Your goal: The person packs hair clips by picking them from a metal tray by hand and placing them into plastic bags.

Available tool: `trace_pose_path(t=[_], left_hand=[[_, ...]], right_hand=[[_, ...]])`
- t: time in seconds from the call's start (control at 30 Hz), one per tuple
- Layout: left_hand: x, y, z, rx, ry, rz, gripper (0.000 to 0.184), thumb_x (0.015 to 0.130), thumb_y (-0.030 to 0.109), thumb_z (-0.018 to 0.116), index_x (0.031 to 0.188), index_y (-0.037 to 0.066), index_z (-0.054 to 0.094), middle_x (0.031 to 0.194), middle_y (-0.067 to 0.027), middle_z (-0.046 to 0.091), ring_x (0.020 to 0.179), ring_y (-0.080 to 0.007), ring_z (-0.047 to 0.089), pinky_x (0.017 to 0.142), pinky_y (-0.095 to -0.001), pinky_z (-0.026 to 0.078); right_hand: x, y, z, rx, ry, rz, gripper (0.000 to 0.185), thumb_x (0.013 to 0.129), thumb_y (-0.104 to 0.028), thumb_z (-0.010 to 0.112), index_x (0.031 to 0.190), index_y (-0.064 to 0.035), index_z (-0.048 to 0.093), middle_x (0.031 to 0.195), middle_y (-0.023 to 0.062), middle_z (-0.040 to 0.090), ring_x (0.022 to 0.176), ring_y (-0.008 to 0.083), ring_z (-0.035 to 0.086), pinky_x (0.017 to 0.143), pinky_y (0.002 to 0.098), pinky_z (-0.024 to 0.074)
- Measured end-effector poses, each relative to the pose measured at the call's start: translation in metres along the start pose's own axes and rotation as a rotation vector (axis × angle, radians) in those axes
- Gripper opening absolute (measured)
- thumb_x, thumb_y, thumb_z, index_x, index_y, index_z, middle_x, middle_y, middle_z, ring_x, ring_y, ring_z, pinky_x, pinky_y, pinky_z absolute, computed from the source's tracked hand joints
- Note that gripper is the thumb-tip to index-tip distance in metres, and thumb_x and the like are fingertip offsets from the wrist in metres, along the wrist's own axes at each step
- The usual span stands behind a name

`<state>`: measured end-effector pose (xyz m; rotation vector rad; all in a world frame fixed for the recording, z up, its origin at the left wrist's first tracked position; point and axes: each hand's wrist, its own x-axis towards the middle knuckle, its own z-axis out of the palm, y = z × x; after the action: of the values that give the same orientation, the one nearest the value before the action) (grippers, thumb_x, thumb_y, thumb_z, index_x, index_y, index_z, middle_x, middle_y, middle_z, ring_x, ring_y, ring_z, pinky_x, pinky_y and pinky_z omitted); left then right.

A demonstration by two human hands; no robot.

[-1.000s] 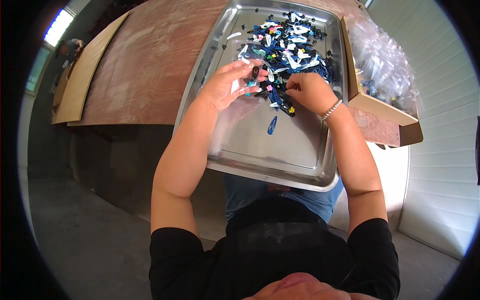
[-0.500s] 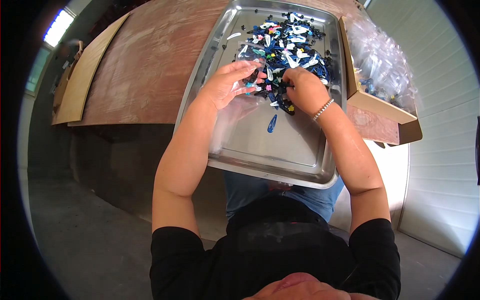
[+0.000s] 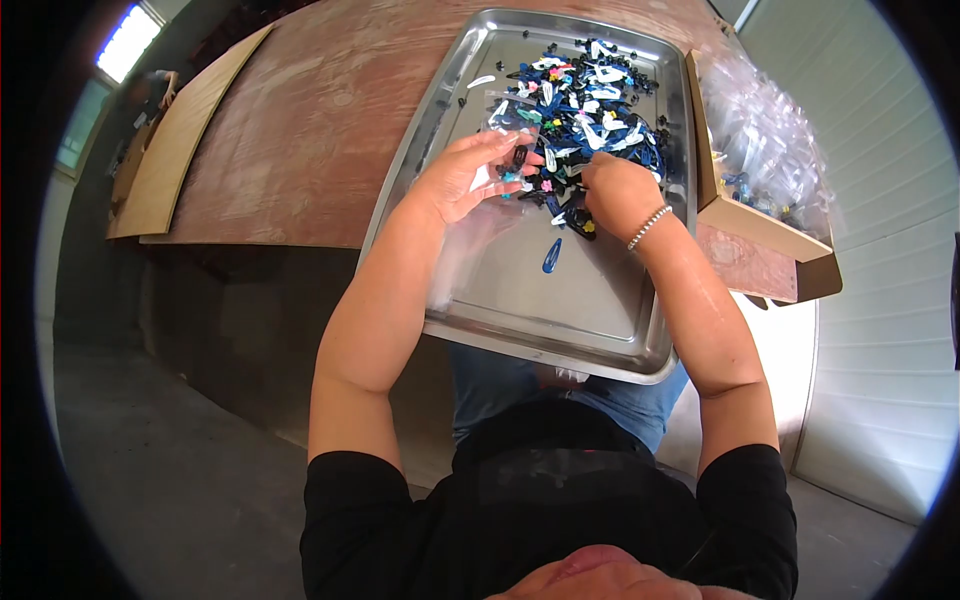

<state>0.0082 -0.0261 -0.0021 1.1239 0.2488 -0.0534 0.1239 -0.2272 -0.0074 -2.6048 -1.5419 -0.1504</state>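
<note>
A metal tray [image 3: 595, 345] bears a heap of hair clips [image 3: 585, 115] in black, blue and white, some with small coloured flowers. My left hand [image 3: 465, 175], over the tray's left half, holds a clear plastic bag [image 3: 497, 112] between thumb and fingers. Small black clips [image 3: 519, 156] show at its fingertips. My right hand [image 3: 622, 195] reaches into the near right side of the heap, fingers curled together; what is between them is hidden. One blue snap clip [image 3: 551, 256] lies apart, nearer me. More clear plastic [image 3: 460, 255] lies on the tray below my left hand.
A cardboard box [image 3: 765, 228] full of clear plastic bags [image 3: 760, 130] stands right of the tray. The reddish wooden table [image 3: 300, 130] extends left, with a pale board [image 3: 195, 140] at its far edge. Part of another person [image 3: 165, 90] shows at the far left.
The view has shifted slightly. My right hand has turned a little among the clips, its fingertips now more hidden. My left hand still holds the bag, with a black clip more visible at its fingertips.
</note>
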Motion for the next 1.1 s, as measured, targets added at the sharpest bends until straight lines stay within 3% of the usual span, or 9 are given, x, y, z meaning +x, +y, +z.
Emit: trace_pose_path(t=[0.23,0.3,0.37,0.7,0.77,0.83,0.9,0.97,1.1], left_hand=[[0.002,-0.005,0.000,0.113,-0.001,-0.048,0.034,0.090,0.027,0.058,0.118,0.009,0.057,0.108,-0.0065,0.063,0.103,-0.0162,0.058,0.084,-0.0329,0.044],[0.004,-0.008,0.001,0.181,-0.060,-0.088,0.036,0.088,0.027,0.061,0.120,0.010,0.056,0.108,-0.0054,0.063,0.105,-0.0155,0.058,0.086,-0.0335,0.043],[0.003,-0.008,0.002,0.213,-0.084,-0.090,0.038,0.088,0.025,0.061,0.122,0.010,0.054,0.110,-0.0049,0.062,0.106,-0.0152,0.057,0.087,-0.0339,0.043],[0.001,-0.006,0.004,0.061,-0.216,-0.069,0.040,0.089,0.031,0.061,0.120,0.007,0.055,0.111,-0.0065,0.063,0.104,-0.0172,0.057,0.088,-0.0360,0.043],[-0.002,-0.003,0.008,-0.015,-0.250,-0.071,0.042,0.090,0.033,0.059,0.121,0.006,0.054,0.111,-0.0075,0.062,0.104,-0.0178,0.058,0.088,-0.0360,0.043],[-0.007,0.003,0.015,-0.011,-0.276,-0.165,0.049,0.090,0.040,0.056,0.124,0.005,0.052,0.113,-0.0101,0.061,0.103,-0.0188,0.058,0.088,-0.0354,0.044],[-0.002,-0.001,0.009,0.019,-0.300,-0.170,0.052,0.090,0.042,0.056,0.125,0.004,0.051,0.114,-0.0110,0.061,0.103,-0.0184,0.057,0.087,-0.0346,0.044],[0.002,-0.005,0.002,0.045,-0.331,-0.172,0.054,0.089,0.044,0.056,0.126,0.004,0.049,0.115,-0.0118,0.060,0.103,-0.0181,0.057,0.087,-0.0339,0.044],[0.002,-0.006,0.002,0.205,-0.258,-0.076,0.056,0.087,0.042,0.060,0.127,0.003,0.049,0.116,-0.0109,0.059,0.102,-0.0159,0.055,0.086,-0.0311,0.043]], right_hand=[[0.005,-0.019,-0.034,0.699,0.513,0.090,0.010,0.080,-0.005,0.065,0.089,-0.0002,0.062,0.081,0.0090,0.065,0.061,0.0222,0.060,0.059,0.0298,0.0483],[0.008,-0.024,-0.041,0.743,0.552,0.061,0.012,0.080,-0.001,0.066,0.091,0.0006,0.064,0.080,0.0094,0.064,0.064,0.0180,0.060,0.060,0.0273,0.0485],[0.013,-0.024,-0.044,0.665,0.631,-0.155,0.015,0.079,-0.001,0.067,0.093,0.0008,0.065,0.083,0.0105,0.065,0.068,0.0166,0.061,0.063,0.0271,0.0494],[0.008,-0.014,-0.031,0.779,0.466,0.037,0.037,0.081,-0.008,0.069,0.115,0.0000,0.058,0.106,0.0080,0.063,0.078,0.0122,0.059,0.075,0.0250,0.0504],[0.003,-0.014,-0.037,1.341,-0.027,0.159,0.027,0.084,-0.008,0.066,0.109,0.0008,0.062,0.106,0.0058,0.062,0.080,0.0107,0.059,0.078,0.0255,0.0502],[0.005,-0.008,-0.033,1.452,-0.010,0.024,0.015,0.085,-0.006,0.064,0.099,0.0009,0.065,0.099,0.0038,0.064,0.081,0.0086,0.058,0.077,0.0237,0.0490],[0.003,0.001,-0.037,1.281,0.176,0.154,0.007,0.085,-0.004,0.064,0.089,0.0006,0.067,0.090,0.0024,0.066,0.081,0.0067,0.058,0.075,0.0217,0.0470],[-0.001,0.011,-0.046,1.381,0.299,0.238,0.004,0.084,-0.007,0.066,0.084,-0.0030,0.066,0.083,0.0001,0.065,0.077,0.0052,0.057,0.070,0.0201,0.0444],[-0.016,0.053,-0.056,1.378,0.458,0.240,0.005,0.086,-0.010,0.066,0.084,-0.0052,0.065,0.080,-0.0005,0.064,0.075,0.0062,0.057,0.070,0.0199,0.0450]])
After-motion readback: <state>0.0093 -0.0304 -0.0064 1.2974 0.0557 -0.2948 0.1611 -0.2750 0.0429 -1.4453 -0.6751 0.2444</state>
